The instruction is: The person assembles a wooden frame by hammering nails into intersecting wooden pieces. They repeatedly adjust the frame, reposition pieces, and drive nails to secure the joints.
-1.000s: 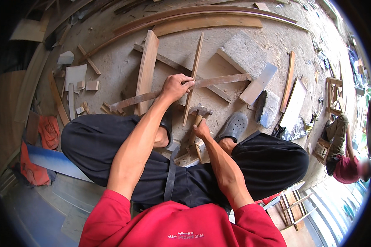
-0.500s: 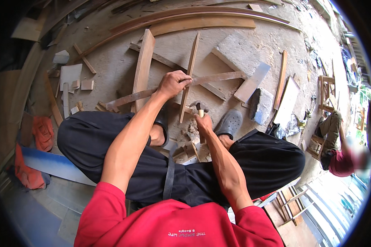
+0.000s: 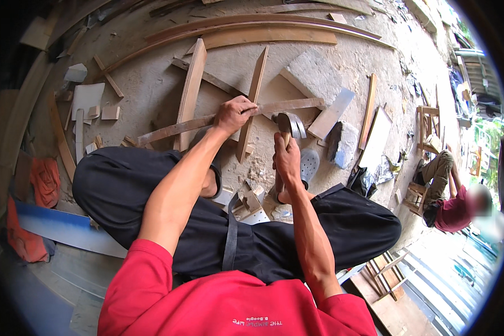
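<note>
My right hand (image 3: 287, 159) is closed round the wooden handle of a claw hammer (image 3: 290, 124), whose metal head is raised just right of the narrow board. My left hand (image 3: 233, 116) is pinched closed where a long thin wooden slat (image 3: 295, 105) crosses that narrow wooden board (image 3: 257, 84). Whatever lies between its fingertips is too small and covered to make out. The slat runs on leftward under my wrist and across a wider wooden board (image 3: 191, 89). Beneath these pieces, a dark wooden strip (image 3: 218, 82) lies slantwise on the ground.
A concrete slab (image 3: 313, 73), a rough block (image 3: 343, 144) and a pale board (image 3: 331, 113) lie to the right. Long planks (image 3: 269, 37) stretch along the far side. Offcuts (image 3: 111, 112) are scattered at left. Another person (image 3: 451, 210) sits at far right.
My right hand has lifted the hammer up and away from between my feet, toward the slat. My left hand keeps its pinch at the crossing. The whole view has shifted slightly.
</note>
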### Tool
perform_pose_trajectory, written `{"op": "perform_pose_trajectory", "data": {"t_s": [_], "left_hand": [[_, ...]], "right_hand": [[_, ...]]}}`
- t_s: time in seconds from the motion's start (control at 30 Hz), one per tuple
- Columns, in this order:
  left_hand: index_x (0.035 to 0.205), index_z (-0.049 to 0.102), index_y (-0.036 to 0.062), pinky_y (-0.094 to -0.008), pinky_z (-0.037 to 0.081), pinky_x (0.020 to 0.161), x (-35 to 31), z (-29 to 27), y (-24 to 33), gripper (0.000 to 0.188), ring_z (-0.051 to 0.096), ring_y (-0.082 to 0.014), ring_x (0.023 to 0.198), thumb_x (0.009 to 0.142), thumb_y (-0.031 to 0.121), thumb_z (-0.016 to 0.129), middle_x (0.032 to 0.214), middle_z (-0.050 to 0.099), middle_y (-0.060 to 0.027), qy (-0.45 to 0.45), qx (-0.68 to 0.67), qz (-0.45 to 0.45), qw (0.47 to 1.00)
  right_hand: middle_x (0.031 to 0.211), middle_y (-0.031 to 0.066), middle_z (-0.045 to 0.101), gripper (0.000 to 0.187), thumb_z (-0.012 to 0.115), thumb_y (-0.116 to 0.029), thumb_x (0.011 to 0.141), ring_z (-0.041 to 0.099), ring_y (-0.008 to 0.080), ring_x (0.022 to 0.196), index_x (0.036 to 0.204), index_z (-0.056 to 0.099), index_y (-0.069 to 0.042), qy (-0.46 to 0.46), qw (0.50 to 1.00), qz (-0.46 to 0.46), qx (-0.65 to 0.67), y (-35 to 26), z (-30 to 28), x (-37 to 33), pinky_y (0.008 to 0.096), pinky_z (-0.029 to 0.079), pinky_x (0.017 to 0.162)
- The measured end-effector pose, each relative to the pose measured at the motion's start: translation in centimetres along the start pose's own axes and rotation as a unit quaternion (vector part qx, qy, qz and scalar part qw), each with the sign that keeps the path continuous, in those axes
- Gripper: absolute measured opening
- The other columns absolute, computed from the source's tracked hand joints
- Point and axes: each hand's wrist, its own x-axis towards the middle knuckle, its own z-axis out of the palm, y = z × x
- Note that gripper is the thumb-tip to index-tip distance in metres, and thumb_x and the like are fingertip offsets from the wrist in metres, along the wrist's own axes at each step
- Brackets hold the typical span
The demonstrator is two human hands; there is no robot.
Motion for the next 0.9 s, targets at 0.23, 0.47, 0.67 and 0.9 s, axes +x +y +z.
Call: {"op": "perform_pose_trajectory", "data": {"t_s": [0.23,0.47,0.67,0.9], "left_hand": [[0.094,0.073,0.0087,-0.0332,0.053,0.068,-0.4,0.0,0.1,0.015,0.067,-0.0241,0.079,0.083,0.020,0.072,0.089,0.068,-0.0050,0.010,0.016,0.004,1.000],[0.093,0.073,0.0093,-0.0339,0.054,0.068,-0.6,0.1,0.0,0.014,0.067,-0.0244,0.079,0.083,0.018,0.072,0.088,0.068,-0.0055,0.020,0.018,0.031,0.999],[0.093,0.073,0.0090,-0.0343,0.054,0.068,-0.6,0.0,-0.2,0.014,0.067,-0.0251,0.079,0.082,0.017,0.071,0.090,0.067,-0.0054,0.005,0.028,0.033,0.999],[0.093,0.073,0.0101,-0.0345,0.053,0.071,-0.3,0.0,-0.3,0.013,0.067,-0.0256,0.082,0.082,0.018,0.071,0.090,0.067,-0.0061,-0.007,0.056,0.033,0.998]], "right_hand": [[0.088,0.0297,0.064,0.034,0.057,-0.033,0.094,0.063,0.0466,0.084,0.107,0.059,-0.002,0.026,0.986,-0.072,-0.146,-3.6,2.8,0.5,0.0485,0.047,0.071],[0.083,0.0298,0.063,0.033,0.059,-0.030,0.093,0.063,0.0464,0.077,0.106,0.059,0.001,0.058,0.971,-0.162,-0.167,-5.9,3.1,-0.3,0.0482,0.048,0.068],[0.076,0.0304,0.062,0.034,0.060,-0.031,0.092,0.063,0.0469,0.075,0.105,0.059,0.001,0.057,0.973,-0.140,-0.175,-6.1,3.1,0.0,0.0500,0.047,0.065],[0.077,0.0309,0.062,0.032,0.059,-0.029,0.092,0.062,0.0483,0.076,0.103,0.058,0.001,0.041,0.971,-0.135,-0.192,-5.1,3.0,0.3,0.0506,0.047,0.068]]}}
